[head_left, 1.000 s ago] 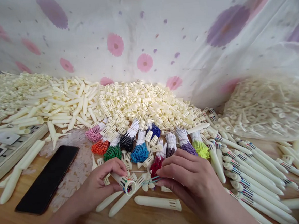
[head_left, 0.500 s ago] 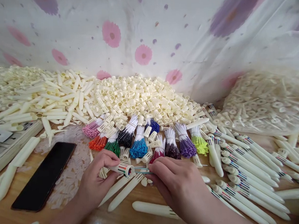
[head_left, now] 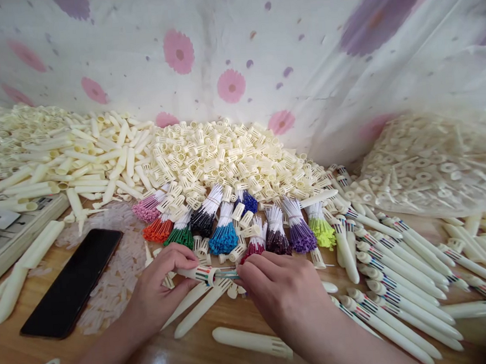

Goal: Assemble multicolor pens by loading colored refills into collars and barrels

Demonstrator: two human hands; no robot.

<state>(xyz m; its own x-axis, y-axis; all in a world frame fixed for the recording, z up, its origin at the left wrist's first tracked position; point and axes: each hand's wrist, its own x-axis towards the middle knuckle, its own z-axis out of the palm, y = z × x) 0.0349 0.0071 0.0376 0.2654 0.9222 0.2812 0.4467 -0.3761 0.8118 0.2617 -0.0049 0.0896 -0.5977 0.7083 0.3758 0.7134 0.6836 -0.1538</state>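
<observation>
To the right of the one black smartphone (head_left: 72, 284), the left hand (head_left: 160, 282) pinches one cream, slotted pen barrel (head_left: 197, 274). The right hand (head_left: 281, 287) has its fingertips pressed together on thin bluish rods (head_left: 225, 274) at the barrel's open end. Beyond the smartphone, rightward, I count ten colour-tipped refill bundles (head_left: 225, 237); farther right, a crinkly clear bag (head_left: 430, 211) holds many small plastic parts (head_left: 445, 166), some ring-shaped.
</observation>
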